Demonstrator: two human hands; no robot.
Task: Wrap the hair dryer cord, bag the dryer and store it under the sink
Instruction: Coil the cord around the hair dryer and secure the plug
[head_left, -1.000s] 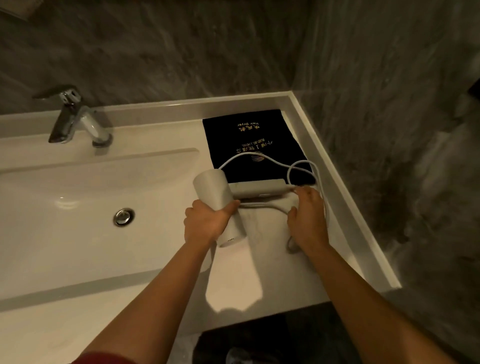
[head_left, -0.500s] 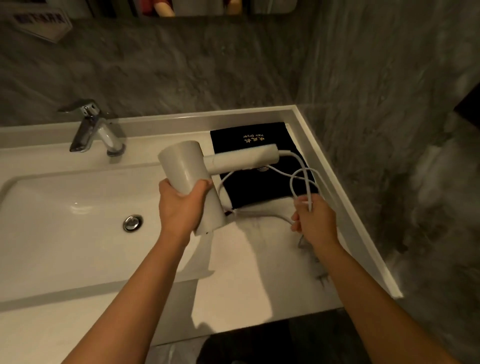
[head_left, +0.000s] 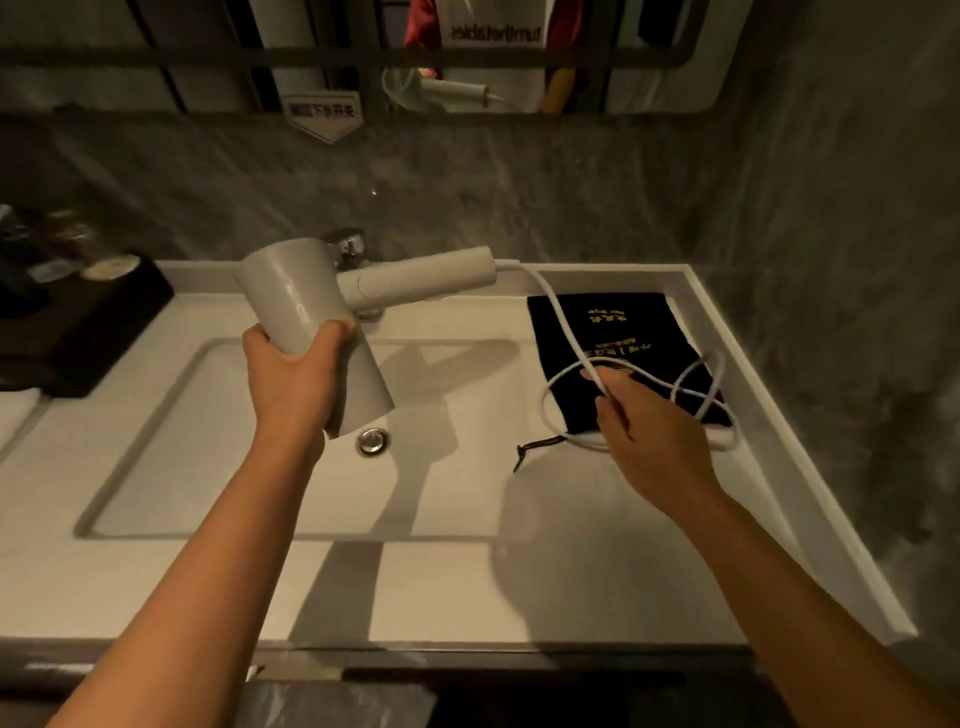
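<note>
My left hand (head_left: 296, 379) grips the barrel of a pale grey hair dryer (head_left: 306, 306), held up over the sink basin with its handle pointing right. A white cord (head_left: 558, 306) runs from the handle's end down to my right hand (head_left: 644, 441), which pinches it between the fingers. Beyond that hand the cord lies in loose loops on a flat black drawstring bag (head_left: 613, 338) with gold lettering, which rests on the counter right of the basin.
A white sink basin (head_left: 156, 441) with a chrome drain (head_left: 372, 440) lies below the dryer; the faucet (head_left: 347, 247) is partly hidden behind it. A dark tray (head_left: 88, 332) with small items sits at the back left. Grey stone walls close the back and right; a mirror hangs above.
My left hand has lifted the dryer higher and leftward, over the basin. My right hand has drawn the cord away from the handle, and the loops now trail across the bag.
</note>
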